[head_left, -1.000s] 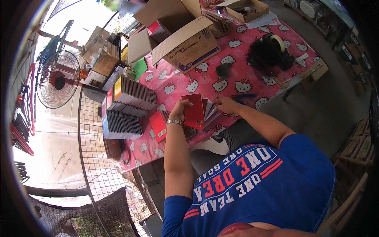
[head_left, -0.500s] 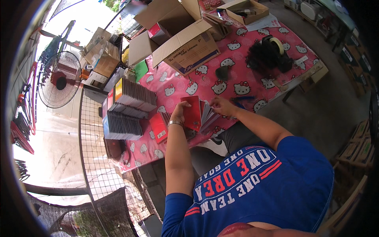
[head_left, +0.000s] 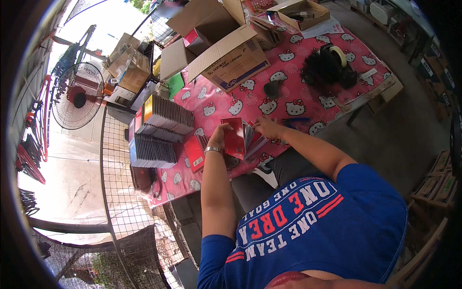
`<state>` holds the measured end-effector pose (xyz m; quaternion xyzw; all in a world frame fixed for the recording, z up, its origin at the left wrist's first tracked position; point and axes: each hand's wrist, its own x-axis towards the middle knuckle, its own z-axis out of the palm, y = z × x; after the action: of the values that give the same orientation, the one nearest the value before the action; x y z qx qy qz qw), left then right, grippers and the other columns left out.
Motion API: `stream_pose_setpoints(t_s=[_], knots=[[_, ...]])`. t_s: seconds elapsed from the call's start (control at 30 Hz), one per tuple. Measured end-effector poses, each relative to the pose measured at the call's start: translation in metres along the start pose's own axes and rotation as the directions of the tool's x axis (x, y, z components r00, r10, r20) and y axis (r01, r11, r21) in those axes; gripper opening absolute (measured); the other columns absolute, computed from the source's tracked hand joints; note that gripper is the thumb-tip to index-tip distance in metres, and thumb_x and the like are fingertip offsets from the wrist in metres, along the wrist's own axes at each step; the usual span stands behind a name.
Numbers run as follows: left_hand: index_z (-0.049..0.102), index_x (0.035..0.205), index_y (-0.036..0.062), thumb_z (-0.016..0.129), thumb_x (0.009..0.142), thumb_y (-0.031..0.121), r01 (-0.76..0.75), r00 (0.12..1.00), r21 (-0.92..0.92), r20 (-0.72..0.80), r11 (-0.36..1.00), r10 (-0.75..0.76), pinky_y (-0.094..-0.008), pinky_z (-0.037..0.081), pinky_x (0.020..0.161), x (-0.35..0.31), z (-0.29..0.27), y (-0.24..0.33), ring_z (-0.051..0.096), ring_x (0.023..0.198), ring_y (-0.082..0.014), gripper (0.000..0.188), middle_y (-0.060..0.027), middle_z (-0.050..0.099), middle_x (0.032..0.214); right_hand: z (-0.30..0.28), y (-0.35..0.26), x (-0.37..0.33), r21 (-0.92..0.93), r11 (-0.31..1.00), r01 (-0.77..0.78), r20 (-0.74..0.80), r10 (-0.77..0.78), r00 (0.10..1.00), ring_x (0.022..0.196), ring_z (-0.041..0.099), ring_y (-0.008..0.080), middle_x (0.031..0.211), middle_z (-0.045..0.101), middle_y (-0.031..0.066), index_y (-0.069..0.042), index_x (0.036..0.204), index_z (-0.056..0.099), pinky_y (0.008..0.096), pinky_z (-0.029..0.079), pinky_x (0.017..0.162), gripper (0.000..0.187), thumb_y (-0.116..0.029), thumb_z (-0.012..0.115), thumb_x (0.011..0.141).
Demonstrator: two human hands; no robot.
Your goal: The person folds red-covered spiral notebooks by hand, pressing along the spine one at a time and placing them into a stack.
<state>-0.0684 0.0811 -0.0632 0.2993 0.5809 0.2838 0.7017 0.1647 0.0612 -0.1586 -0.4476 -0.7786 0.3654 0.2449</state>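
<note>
My left hand (head_left: 218, 138) is closed on the left edge of a red-covered notebook (head_left: 234, 138), thumb on its cover. Against its right side stand several more notebooks (head_left: 255, 143), fanned out so that their pale page edges show. My right hand (head_left: 269, 128) has its fingers bent together at the upper corner of those fanned notebooks; the fingertips are small and partly hidden. Just left of my left wrist, more red notebooks (head_left: 194, 154) lie overlapping on the table. Farther left are tall rows of stacked notebooks, one with yellow and red covers (head_left: 168, 115) and one with blue (head_left: 153, 151).
The pink patterned cloth (head_left: 231, 107) covers the table. An open cardboard box (head_left: 236, 65) stands beyond my hands, with a shallow carton (head_left: 298, 14) behind it. A tape dispenser (head_left: 339, 60) and a dark bundle are at the far right. A fan (head_left: 78, 96) stands left.
My right hand has shifted slightly left along the upper edge of the fanned notebooks. My left hand keeps its hold on the red one. The view has tilted slightly.
</note>
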Motion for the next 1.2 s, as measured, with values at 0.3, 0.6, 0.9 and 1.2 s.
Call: stream_pose_setpoints(t_s=[0.3,0.6,0.9,1.2], knots=[[0.061,0.089,0.008,0.06,0.071,0.008,-0.309,0.945,-0.432,-0.036,0.847,0.326,-0.0397,0.056,0.08,-0.059,0.046,0.029,0.066,0.083,-0.0255,0.017,-0.0075,0.067,0.087,-0.046,-0.06,-0.023,0.98,-0.138,-0.146,0.109,-0.244,0.964,0.108,0.059,0.0241,0.123,0.058,0.0109,-0.008,0.131,0.053,0.041,0.044,0.096,0.048,-0.039,0.054,0.094],[0.043,0.121,0.0072,0.07,0.083,0.01,-0.441,0.832,-0.488,-0.538,0.753,0.138,-0.0511,0.05,0.088,-0.059,0.123,-0.082,0.058,0.106,-0.0328,0.047,-0.0159,0.053,0.116,-0.072,-0.011,0.002,0.796,0.518,-0.312,0.152,0.328,0.933,0.099,0.061,0.0193,0.112,0.062,0.0094,-0.006,0.124,0.056,0.0356,0.049,0.085,0.054,-0.023,0.076,0.077],[0.035,0.142,0.0043,0.067,0.079,0.009,-0.291,0.355,0.956,0.07,0.038,0.932,-0.0444,0.039,0.104,-0.067,0.139,-0.09,0.041,0.129,-0.0365,0.071,-0.0249,0.032,0.144,-0.048,-0.023,0.032,0.246,0.951,-0.186,0.038,0.183,0.982,0.087,0.066,0.0285,0.096,0.068,0.0137,-0.004,0.112,0.061,0.0378,0.052,0.074,0.047,-0.024,0.079,0.073],[0.057,0.124,0.0017,0.055,0.084,0.009,-0.18,0.522,0.941,0.339,-0.287,0.783,-0.0394,0.051,0.087,-0.053,0.123,-0.081,0.059,0.104,-0.0326,0.041,-0.0157,0.056,0.121,-0.183,0.128,-0.035,-0.506,0.546,-0.668,-0.753,0.098,0.651,0.098,0.06,0.0337,0.101,0.06,0.0145,-0.006,0.097,0.064,0.0427,0.052,0.079,0.024,-0.024,0.067,0.082]])
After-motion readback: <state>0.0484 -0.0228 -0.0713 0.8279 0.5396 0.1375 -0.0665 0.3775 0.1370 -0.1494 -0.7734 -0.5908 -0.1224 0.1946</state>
